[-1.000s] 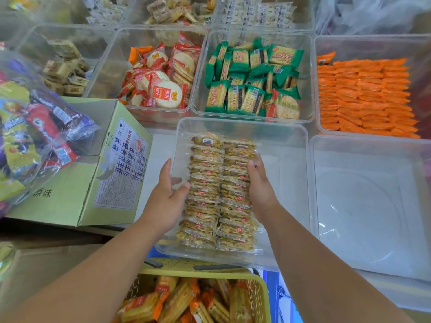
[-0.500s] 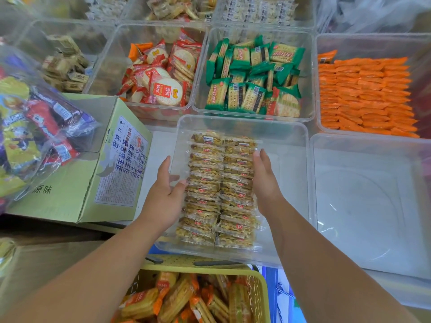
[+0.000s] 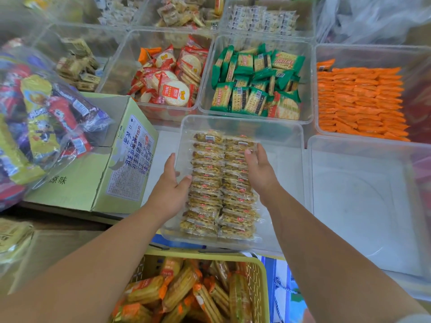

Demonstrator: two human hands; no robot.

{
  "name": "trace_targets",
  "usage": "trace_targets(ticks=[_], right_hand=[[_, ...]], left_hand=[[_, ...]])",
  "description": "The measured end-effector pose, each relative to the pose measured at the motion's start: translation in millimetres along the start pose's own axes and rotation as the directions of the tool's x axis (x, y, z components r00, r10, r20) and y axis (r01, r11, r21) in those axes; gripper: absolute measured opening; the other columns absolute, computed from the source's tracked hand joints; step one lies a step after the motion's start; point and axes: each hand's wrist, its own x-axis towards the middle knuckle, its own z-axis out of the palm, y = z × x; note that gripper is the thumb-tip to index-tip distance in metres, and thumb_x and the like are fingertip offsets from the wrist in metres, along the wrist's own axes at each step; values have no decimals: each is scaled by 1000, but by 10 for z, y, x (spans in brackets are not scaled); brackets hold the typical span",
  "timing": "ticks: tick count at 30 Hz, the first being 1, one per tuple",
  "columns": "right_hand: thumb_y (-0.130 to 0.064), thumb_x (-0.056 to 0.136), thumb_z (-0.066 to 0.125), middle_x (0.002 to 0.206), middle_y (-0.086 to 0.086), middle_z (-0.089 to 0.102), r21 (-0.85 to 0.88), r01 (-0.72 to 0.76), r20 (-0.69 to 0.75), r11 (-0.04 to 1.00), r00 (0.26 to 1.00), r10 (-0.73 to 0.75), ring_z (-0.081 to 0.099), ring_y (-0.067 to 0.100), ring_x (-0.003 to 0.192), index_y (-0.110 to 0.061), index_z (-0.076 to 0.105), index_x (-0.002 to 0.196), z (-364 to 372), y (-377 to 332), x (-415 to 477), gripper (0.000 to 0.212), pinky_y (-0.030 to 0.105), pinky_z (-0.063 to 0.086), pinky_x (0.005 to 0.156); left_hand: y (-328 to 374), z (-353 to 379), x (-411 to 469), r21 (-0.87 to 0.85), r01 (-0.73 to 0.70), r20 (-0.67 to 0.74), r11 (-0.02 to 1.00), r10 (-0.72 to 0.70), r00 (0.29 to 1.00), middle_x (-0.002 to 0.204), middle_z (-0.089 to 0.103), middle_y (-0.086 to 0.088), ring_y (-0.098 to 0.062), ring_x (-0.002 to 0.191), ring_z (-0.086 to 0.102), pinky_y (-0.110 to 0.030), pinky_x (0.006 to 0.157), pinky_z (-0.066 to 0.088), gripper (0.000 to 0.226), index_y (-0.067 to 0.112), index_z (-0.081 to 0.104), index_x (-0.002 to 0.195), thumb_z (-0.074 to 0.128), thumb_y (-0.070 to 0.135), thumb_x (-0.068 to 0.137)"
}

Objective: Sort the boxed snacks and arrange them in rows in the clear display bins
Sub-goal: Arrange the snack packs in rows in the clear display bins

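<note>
You can read 原味 on the green cardboard box (image 3: pixel 70 192) at the left of the frame. Its side label and the print on the snack packs (image 3: pixel 207 170) are too small to read.

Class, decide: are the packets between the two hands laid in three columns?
No, the packets lie in two side-by-side columns between the left hand and right hand.

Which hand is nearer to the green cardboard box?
Left. The left hand lies just right of the green cardboard box; the right hand is farther right, across the snack rows.
</note>
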Motion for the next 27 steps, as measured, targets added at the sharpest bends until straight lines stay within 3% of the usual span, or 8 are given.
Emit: trace_targets(ticks=[2, 3, 6, 10, 14, 21, 25, 27], right_hand=[[-59, 98, 48, 165, -4, 27, -57, 36, -105, 998, 994, -42, 56, 16, 117, -41, 15, 158, -6, -39, -116, 70, 40, 40, 103], [-57, 97, 52, 164, -3, 27, -98, 64, -151, 993, 985, -79, 53, 20, 127, -38, 20, 158, -6, -58, -188, 72, 42, 40, 108], [-53, 94, 59, 159, -2, 33, -225, 198, -194, 954, 950, -243, 36, 22, 144, -32, 34, 153, 63, -137, -488, 67, 47, 37, 115], [-53, 93, 59, 153, -2, 42, -320, 392, -47, 863, 903, -428, 37, 20, 141, -30, 49, 142, 357, -307, -1097, 55, 42, 35, 115], [-56, 90, 59, 142, -5, 49, -356, 546, 172, 758, 836, -521, 41, 18, 135, -29, 58, 132, 835, -418, -1771, 50, 34, 35, 109], [-53, 92, 61, 144, -3, 47, -395, 767, 563, 506, 637, -526, 37, 17, 136, -30, 61, 132, 1949, -391, -2715, 46, 29, 27, 115], [-62, 87, 46, 139, 2, 53, -378, 866, 688, 326, 499, -528, 39, 23, 133, -25, 65, 126, 2671, -371, -3123, 58, 35, 29, 114], [-64, 86, 45, 141, 1, 53, -401, 873, 712, 277, 488, -505, 36, 24, 138, -27, 65, 127, 3050, -350, -3257, 59, 39, 27, 118]], left_hand=[[45, -92, -79, -16, -1, 12, 1000, 1, 1000, 168, 29, -5, -24, 149, 36, -40, 115, 32, 77, 39, -2, 163, 50, 45, 106], [55, -145, -140, -13, -13, -6, 1000, 13, 1000, 168, 28, -5, -24, 150, 35, -43, 117, 31, 77, 39, 2, 163, 52, 46, 104], [42, -345, -462, 6, -89, -110, 996, 89, 990, 159, 40, 2, -20, 133, 50, -42, 105, 43, 70, 37, 24, 160, 59, 47, 100], [-201, -685, -1139, 41, -261, -255, 964, 263, 931, 134, 55, 15, 0, 113, 55, -32, 95, 47, 42, 35, 56, 137, 68, 35, 97], [-579, -1104, -1871, 145, -359, -397, 922, 387, 832, 119, 62, 15, 12, 110, 53, -7, 99, 36, 25, 29, 67, 116, 71, 27, 92], [-1703, -1899, -2750, 200, -121, -506, 972, 208, 837, 128, 67, -4, -26, 123, 60, -47, 104, 48, 40, 14, 71, 119, 66, 42, 91], [-2424, -2338, -2960, 242, 38, -485, 969, 88, 870, 131, 65, -3, -26, 124, 59, -41, 105, 47, 43, 14, 67, 130, 74, 34, 92], [-2721, -2560, -3005, 262, 130, -475, 956, 10, 880, 129, 65, -7, -30, 122, 59, -40, 103, 46, 47, 15, 67, 128, 81, 32, 87]])
